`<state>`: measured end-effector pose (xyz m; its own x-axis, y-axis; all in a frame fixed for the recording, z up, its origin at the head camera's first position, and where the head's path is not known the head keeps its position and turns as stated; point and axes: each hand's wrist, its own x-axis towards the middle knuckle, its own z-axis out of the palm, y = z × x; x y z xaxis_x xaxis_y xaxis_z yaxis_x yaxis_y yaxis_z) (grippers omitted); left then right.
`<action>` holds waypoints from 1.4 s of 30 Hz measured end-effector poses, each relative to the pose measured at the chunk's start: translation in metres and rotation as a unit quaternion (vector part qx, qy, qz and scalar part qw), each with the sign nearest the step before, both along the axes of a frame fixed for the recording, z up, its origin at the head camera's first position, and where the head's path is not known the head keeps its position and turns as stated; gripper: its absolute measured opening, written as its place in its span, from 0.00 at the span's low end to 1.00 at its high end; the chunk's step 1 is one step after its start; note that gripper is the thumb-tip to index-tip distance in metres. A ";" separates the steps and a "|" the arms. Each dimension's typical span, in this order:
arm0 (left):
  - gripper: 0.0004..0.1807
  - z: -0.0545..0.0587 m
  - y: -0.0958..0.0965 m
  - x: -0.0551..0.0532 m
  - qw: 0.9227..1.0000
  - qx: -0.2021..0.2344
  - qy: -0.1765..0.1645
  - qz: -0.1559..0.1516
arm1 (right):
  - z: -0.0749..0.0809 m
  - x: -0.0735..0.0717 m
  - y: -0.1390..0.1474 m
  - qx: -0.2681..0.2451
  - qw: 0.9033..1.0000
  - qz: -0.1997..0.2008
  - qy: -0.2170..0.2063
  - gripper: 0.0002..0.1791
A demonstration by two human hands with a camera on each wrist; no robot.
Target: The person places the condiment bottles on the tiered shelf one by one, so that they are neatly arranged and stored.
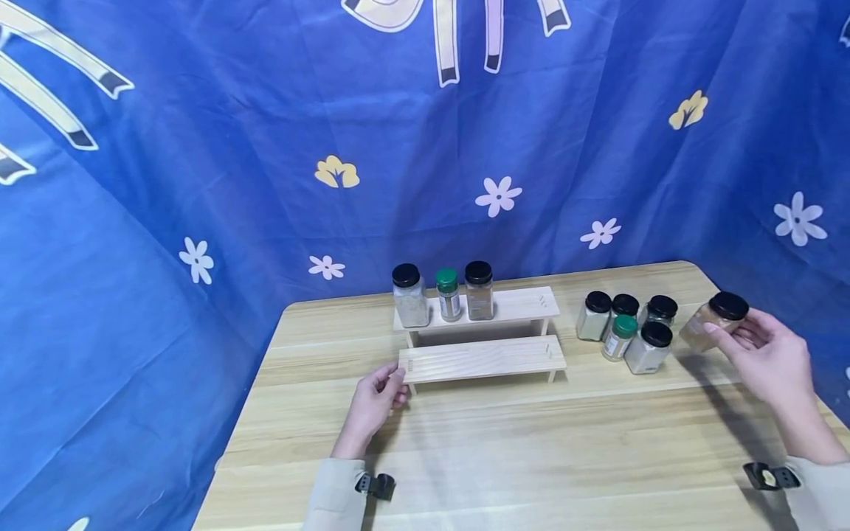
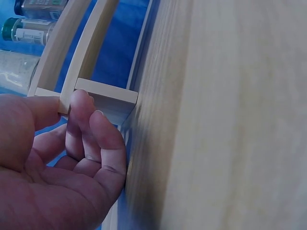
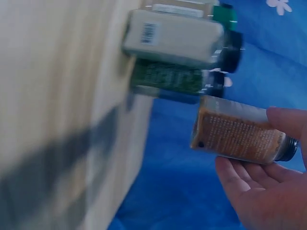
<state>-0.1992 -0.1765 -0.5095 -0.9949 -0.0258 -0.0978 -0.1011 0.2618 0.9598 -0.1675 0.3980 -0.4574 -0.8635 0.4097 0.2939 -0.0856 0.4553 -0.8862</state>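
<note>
My left hand [image 1: 375, 402] pinches the left end of the lower step of a light wooden two-step rack [image 1: 481, 359], thumb on top and fingers beneath, as the left wrist view shows. In my right hand [image 1: 773, 358] is a spice jar [image 3: 240, 130] with a black lid and orange-brown contents, gripped between thumb and fingers. It is raised off the table and tilted, right of a cluster of jars. On the rack's upper step stand a black-lidded jar [image 1: 412, 301] with pale contents, a small green-lidded jar [image 1: 449, 295] and a black-lidded brown jar [image 1: 479, 290].
Several jars stand close together on the table [image 1: 505, 457] right of the rack, among them a green-lidded jar [image 1: 620, 339] and a white-filled jar [image 1: 647, 350] at the front. A blue patterned curtain [image 1: 412, 147] hangs behind the table's back edge.
</note>
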 end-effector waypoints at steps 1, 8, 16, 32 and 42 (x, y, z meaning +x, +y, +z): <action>0.27 0.000 0.000 0.000 1.000 -0.001 -0.002 0.001 | 0.004 -0.001 -0.001 -0.001 1.000 0.000 0.001 0.23; 0.28 0.003 -0.002 0.001 1.000 -0.005 0.000 0.005 | 0.025 -0.012 -0.023 -0.036 0.999 0.022 0.025 0.23; 0.25 0.004 -0.001 0.004 1.000 0.008 0.003 0.000 | 0.041 -0.037 -0.067 -0.005 0.997 0.058 0.047 0.19; 0.28 0.002 -0.001 0.002 1.000 0.008 -0.009 0.001 | 0.056 -0.070 -0.167 0.017 0.980 0.196 0.034 0.26; 0.29 0.004 0.000 0.004 1.000 0.008 -0.017 0.005 | 0.055 -0.085 -0.210 0.009 0.974 0.225 0.005 0.26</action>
<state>-0.1956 -0.1765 -0.5057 -0.9908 -0.0332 -0.1313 -0.1355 0.2453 0.9599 -0.2529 0.1876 -0.4022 -0.9518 -0.0157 0.3064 -0.2886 0.3846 -0.8768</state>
